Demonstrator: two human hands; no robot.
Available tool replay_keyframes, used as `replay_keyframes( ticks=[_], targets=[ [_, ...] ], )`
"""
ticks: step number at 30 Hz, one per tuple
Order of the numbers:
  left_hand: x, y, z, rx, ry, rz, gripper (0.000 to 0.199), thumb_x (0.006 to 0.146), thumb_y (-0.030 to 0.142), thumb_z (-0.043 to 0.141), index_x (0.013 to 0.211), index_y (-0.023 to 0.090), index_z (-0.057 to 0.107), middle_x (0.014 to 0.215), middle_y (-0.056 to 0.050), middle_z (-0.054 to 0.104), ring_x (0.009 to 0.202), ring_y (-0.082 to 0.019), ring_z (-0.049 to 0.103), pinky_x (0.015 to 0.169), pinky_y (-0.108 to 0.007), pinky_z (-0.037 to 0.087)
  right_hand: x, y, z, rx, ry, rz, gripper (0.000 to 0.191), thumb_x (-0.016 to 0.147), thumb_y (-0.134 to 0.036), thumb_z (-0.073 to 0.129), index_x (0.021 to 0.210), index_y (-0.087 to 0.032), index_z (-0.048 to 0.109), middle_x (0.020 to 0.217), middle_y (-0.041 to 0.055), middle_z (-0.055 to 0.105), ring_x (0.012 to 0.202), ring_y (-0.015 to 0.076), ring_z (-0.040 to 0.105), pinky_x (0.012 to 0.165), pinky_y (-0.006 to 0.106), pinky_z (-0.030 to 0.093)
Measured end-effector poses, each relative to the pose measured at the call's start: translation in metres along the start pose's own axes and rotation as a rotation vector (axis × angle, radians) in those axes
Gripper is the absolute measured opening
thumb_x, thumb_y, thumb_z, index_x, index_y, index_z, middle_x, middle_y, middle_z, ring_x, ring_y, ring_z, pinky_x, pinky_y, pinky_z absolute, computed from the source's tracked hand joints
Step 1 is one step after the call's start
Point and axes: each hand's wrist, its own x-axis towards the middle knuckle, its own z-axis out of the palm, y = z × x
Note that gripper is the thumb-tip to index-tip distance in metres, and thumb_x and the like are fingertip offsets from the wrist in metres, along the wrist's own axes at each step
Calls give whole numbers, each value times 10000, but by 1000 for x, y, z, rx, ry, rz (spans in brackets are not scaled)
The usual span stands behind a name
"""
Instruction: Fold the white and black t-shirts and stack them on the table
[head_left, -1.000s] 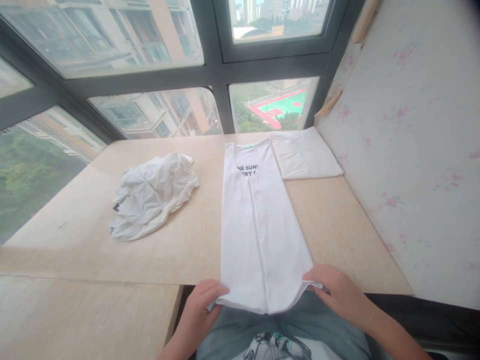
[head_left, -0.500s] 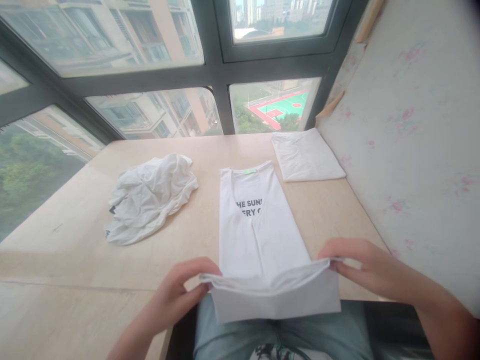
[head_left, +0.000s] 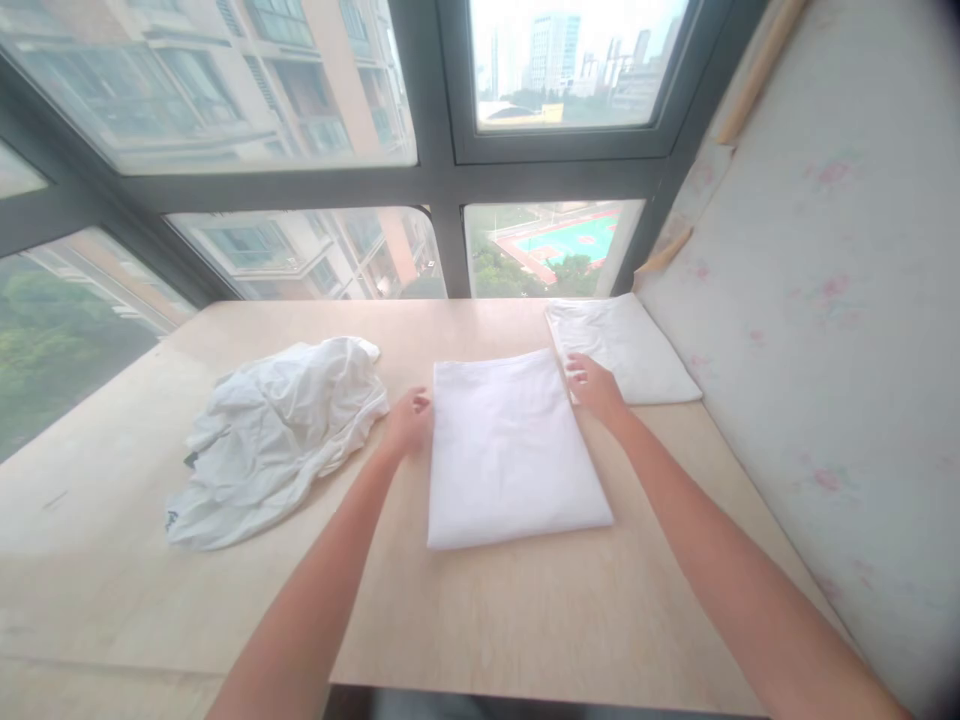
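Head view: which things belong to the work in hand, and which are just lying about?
In the work, judging by hand position:
- middle folded white garment
- left hand, by its left edge
- right hand, by its far right corner
- tabletop, under it

Probably just lying about:
- crumpled white garment, left
- folded white cloth, back right

The lap cloth (head_left: 429,706) is blue-grey, and it looks soft and blurred, so its weave and seams I cannot tell. Farther out than this lap cloth, the left hand (head_left: 409,424) and the right hand (head_left: 595,387) are both bare. Between them and the lap cloth, the left forearm (head_left: 315,570) and the right forearm (head_left: 697,510) are also bare, slim at wrist and gradually wider behind
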Motion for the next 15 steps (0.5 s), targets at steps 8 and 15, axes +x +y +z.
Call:
replay_keyframes(
  ticks=[8, 15],
  targets=[
    [-116, -25, 18, -104, -19, -304, 321, 940, 440, 505, 1047, 190, 675, 989, -62, 709, 873, -205, 649, 782, -336, 514, -170, 54, -2, 61, 114, 117, 333, 924, -430, 478, 995, -195, 703, 940, 95, 729, 814, 222, 671, 744, 354, 539],
    [-171, 3, 26, -367, 130, -451, 455, 894, 491, 573, 1229, 184, 576, 1011, -70, 662, 779, -161, 596, 715, -281, 491, -209, 32, 8, 97, 109, 149, 420, 919, -478, 483, 1111, -165, 685, 1019, 109, 702, 845, 201, 637, 767, 328, 512]
  ],
)
